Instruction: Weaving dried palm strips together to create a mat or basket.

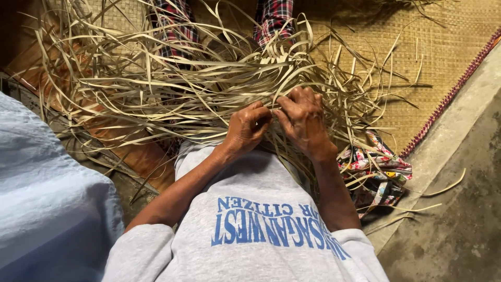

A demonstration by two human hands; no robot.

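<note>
Woven matting in a straw colour covers the floor beyond your hands, edged on your right by a dark red braided border and then bare grey concrete. Your legs in checked trousers stretch out ahead of your hands, half buried under the leaf.

Your left hand and right hand sit close together just above your lap, knuckles up, fingertips nearly meeting. Both are curled tight, each pinching a few of the dried leaf strips at the point where the strands cross between them. The strips are long, pale and flat; the bundle starts under your fingers and fans away from you, mostly to the left of your left hand, with looser ends spraying out past your right hand too.

Just right of your right forearm lies a flowered cloth bag, with several strips trailing over it. Left of your left arm there is reddish-brown wood under the strands, and nearer still a fold of light blue cloth. Your grey printed shirt fills the space below both wrists.
</note>
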